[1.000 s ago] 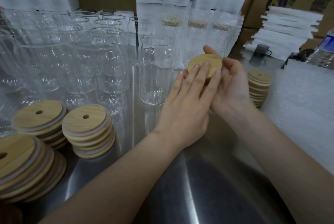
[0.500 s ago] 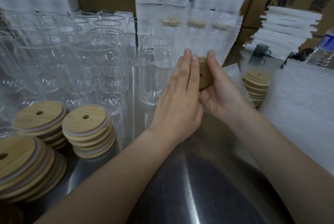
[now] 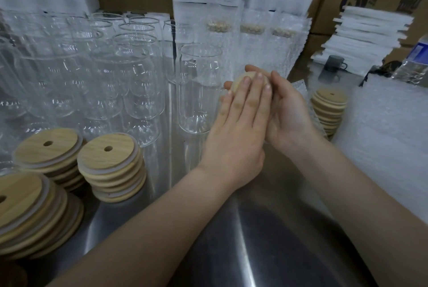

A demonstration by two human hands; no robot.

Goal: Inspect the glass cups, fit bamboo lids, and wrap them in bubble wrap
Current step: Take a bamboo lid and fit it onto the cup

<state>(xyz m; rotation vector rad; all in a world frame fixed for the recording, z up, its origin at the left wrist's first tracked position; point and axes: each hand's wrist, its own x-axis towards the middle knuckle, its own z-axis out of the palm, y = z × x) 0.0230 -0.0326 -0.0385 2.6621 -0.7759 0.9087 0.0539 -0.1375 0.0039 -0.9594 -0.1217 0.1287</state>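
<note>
Left hand [image 3: 238, 129]: centre of frame; fingers straight and together, laid flat on the bamboo lid [image 3: 239, 80]. Open, pressing.
Right hand [image 3: 291, 115]: just right of the left hand; palm up, cupped under the lid, fingertips curling round its far edge. Gripping the lid.
Bamboo lid: sandwiched between both hands above the counter [image 3: 266, 240]; only its upper-left rim shows. Just right of the nearest glass cup [image 3: 199, 92].
Glass cups [image 3: 92, 73]: massed upright, upper left to centre of frame; mouths uncapped.
Wrapped cups [image 3: 254, 50]: upper centre, upright in bubble wrap; lids show through near the tops.
Lid stacks [image 3: 111, 166]: three at lower left, straw holes visible; a fourth lid stack [image 3: 328, 110] right of the hands.
Bubble wrap sheet [image 3: 389, 143]: right side of frame, lying flat.
Foam sheets [image 3: 368, 32]: white pile, upper right.
</note>
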